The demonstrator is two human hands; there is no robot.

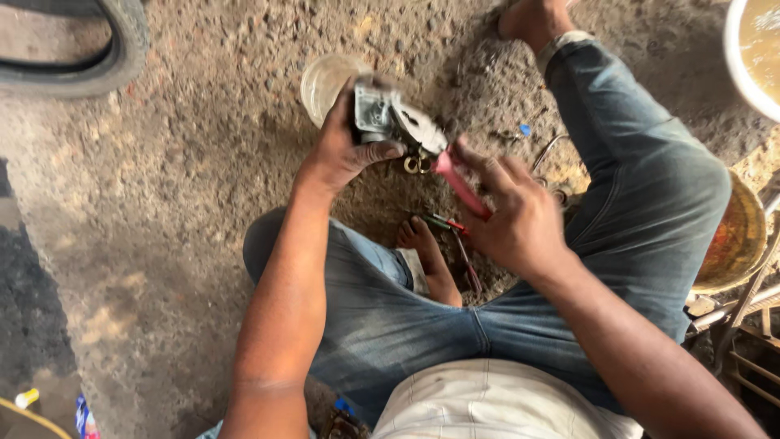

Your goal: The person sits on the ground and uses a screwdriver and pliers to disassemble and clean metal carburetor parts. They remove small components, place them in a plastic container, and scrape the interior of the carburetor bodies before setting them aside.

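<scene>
Gripping the small grey metal engine part [390, 122] firmly in the left hand [345, 150], right hand [516, 215] clamped round the red-handled tool [459, 185] — tip at the part's brass fittings, work looks midway, fittings not yet off.

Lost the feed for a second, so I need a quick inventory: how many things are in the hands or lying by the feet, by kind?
Metal mechanical part, in the left hand: 1
Red-handled tool, in the right hand: 1
Clear plastic container on the ground: 1
Red-and-green hand tool by the foot: 1
Total: 4
</scene>
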